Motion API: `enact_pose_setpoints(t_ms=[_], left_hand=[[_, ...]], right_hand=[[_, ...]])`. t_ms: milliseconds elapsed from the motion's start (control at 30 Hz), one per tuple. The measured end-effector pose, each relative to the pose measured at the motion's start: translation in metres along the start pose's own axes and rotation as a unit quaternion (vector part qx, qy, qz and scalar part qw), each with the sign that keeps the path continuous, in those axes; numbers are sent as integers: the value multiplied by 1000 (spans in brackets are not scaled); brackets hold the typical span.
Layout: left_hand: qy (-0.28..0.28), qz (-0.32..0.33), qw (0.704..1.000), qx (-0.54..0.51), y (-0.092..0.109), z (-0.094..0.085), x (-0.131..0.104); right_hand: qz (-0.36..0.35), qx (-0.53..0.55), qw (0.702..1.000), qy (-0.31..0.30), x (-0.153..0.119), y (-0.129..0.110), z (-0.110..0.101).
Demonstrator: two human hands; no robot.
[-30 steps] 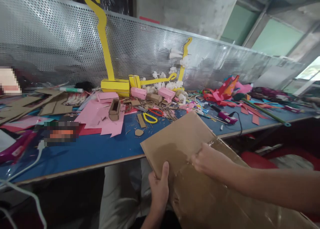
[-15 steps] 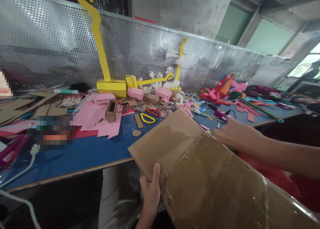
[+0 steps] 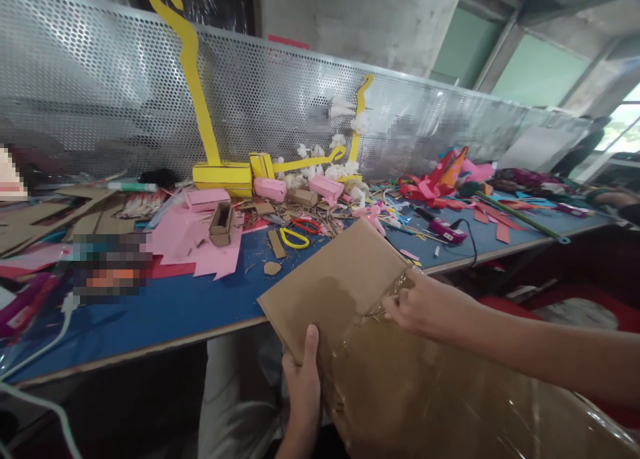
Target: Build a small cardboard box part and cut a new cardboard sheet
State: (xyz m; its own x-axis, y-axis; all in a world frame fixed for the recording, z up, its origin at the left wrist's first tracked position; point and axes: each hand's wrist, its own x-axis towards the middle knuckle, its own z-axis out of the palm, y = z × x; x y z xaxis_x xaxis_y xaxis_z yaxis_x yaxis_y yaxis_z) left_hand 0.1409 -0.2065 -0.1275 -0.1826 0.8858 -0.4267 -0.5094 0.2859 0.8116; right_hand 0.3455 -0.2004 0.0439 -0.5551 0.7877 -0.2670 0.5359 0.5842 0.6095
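A large folded piece of cardboard (image 3: 345, 279) lies tilted over my lap and the table's front edge. Clear packing tape (image 3: 400, 365) covers its lower part, and its upper left end is bare brown. My left hand (image 3: 303, 385) grips the cardboard's left edge, thumb on top and fingers hidden beneath. Over the cardboard, my right hand (image 3: 413, 302) has its fingers curled and pinched at the ragged upper edge of the clear tape.
On the blue table (image 3: 200, 312) lie yellow-handled scissors (image 3: 295, 237), pink paper (image 3: 183, 235), a small cardboard box (image 3: 221, 222) and scraps. Yellow hooked shapes (image 3: 197, 92) lean on the perforated metal screen (image 3: 280, 105). A purple glue gun (image 3: 447, 231) lies at right. A white cable (image 3: 65, 322) hangs at left.
My right hand has moved left and down, from the cardboard's right edge onto its taped face, and now pinches the tape's edge. My left hand keeps its grip.
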Motion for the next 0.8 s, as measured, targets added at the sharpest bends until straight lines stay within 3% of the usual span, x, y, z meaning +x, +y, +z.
enact_pose_setpoints(t_ms=[100,233,433,633,800], left_hand=[[30,-24,999,10,3,1,-3],[45,-32,998,17,3,1,-4],[32,-29,999,5,8,3,-6],[30,-32,999,-4,6,3,-7],[29,-23,999,5,1,1,-3]], right_hand=[[-35,-43,998,13,-4,0,0],[-15,-79,996,30,-9,-5,3],[-24,-72,997,8,-9,-6,4],[-33,-66,997,25,-11,-9,3],[-35,-39,998,-43,-5,-14,-10]])
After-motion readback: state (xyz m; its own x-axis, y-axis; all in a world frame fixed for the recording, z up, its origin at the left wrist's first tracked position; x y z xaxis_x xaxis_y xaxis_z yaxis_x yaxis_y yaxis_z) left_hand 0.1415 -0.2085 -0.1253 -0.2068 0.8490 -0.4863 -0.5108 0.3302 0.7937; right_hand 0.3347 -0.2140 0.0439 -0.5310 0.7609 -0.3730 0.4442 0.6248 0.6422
